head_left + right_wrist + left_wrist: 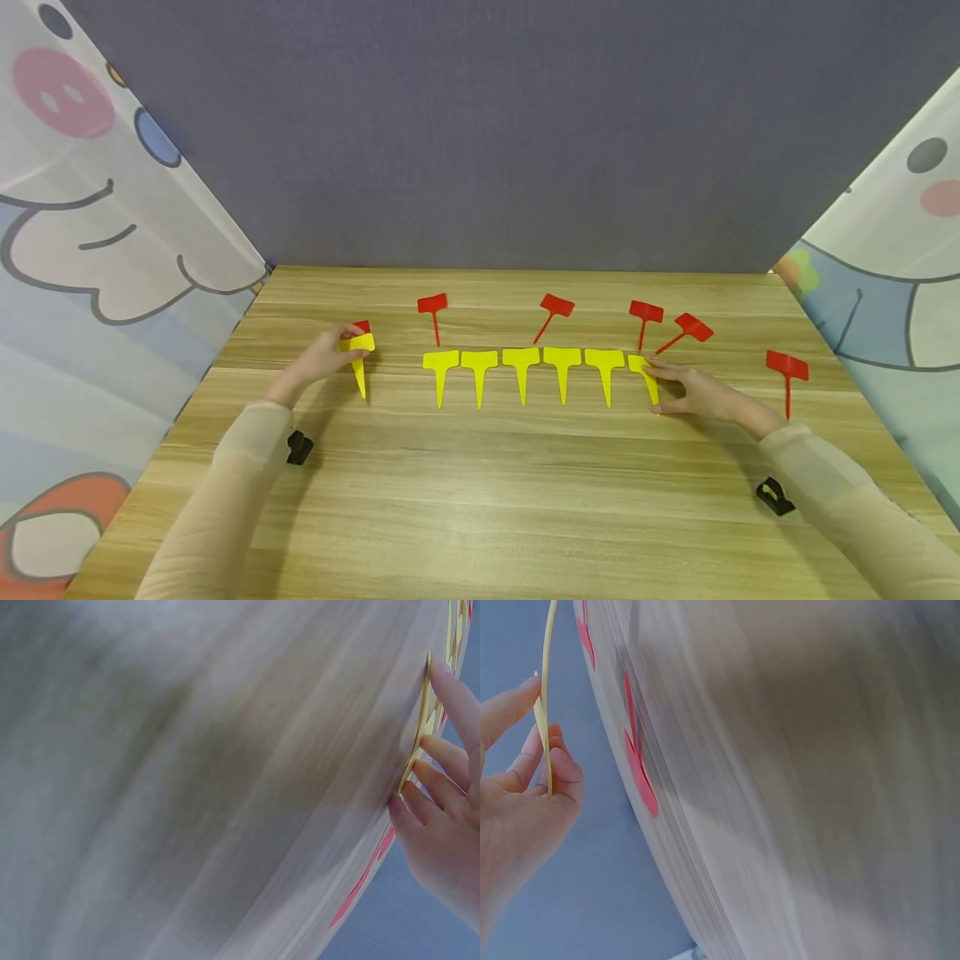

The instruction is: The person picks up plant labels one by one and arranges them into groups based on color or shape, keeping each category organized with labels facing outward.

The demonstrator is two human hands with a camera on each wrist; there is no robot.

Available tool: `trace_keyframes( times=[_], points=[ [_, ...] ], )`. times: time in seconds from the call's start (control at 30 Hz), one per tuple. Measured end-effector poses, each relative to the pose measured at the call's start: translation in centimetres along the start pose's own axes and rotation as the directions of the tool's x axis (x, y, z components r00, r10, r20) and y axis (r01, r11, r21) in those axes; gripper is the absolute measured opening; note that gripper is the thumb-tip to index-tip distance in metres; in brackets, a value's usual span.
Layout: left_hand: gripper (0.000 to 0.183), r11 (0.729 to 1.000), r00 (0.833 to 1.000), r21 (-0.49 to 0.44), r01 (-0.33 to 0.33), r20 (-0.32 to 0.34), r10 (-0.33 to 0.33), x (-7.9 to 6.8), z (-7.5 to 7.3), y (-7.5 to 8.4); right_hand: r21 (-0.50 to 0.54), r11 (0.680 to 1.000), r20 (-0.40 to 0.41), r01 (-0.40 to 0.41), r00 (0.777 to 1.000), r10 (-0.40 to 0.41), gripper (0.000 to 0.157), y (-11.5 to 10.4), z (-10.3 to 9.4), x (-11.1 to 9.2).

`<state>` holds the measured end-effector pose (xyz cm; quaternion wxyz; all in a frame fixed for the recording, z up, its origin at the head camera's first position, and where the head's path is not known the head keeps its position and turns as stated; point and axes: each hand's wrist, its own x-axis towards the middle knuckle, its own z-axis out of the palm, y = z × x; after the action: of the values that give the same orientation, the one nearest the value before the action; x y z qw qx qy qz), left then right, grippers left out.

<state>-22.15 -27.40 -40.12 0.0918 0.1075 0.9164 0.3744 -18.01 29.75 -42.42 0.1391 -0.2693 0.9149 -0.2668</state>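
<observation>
My left hand pinches a yellow T-shaped plant label by its head, between thumb and fingers, with the stake pointing down. It is raised over the table in the left wrist view, where the label shows edge-on. Behind it peeks a red label. At the right end of a row of yellow labels, my right hand touches a slanted yellow label. Its fingertips rest at the head and its thumb at the stake's tip. The right wrist view shows that label low against the wood.
Several yellow labels lie side by side, stakes toward me, on the wooden table. Beyond them are scattered red labels, with another red label far right. Black clips sit near both forearms. A grey panel stands behind.
</observation>
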Motion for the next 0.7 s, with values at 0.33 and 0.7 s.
trace_keyframes(
  times=[0.33,0.7],
  points=[
    [0.037,0.999,0.998,0.003,-0.034,0.050,0.034,1.0,1.5,1.6,0.003,1.000,-0.009,-0.009,1.000,0.009,0.073,0.1,0.1,0.0],
    [0.037,0.998,0.997,0.055,-0.021,0.082,0.017,1.7,3.0,2.2,0.004,1.000,-0.012,-0.004,1.000,0.004,0.072,-0.2,0.0,-0.1]
  ],
)
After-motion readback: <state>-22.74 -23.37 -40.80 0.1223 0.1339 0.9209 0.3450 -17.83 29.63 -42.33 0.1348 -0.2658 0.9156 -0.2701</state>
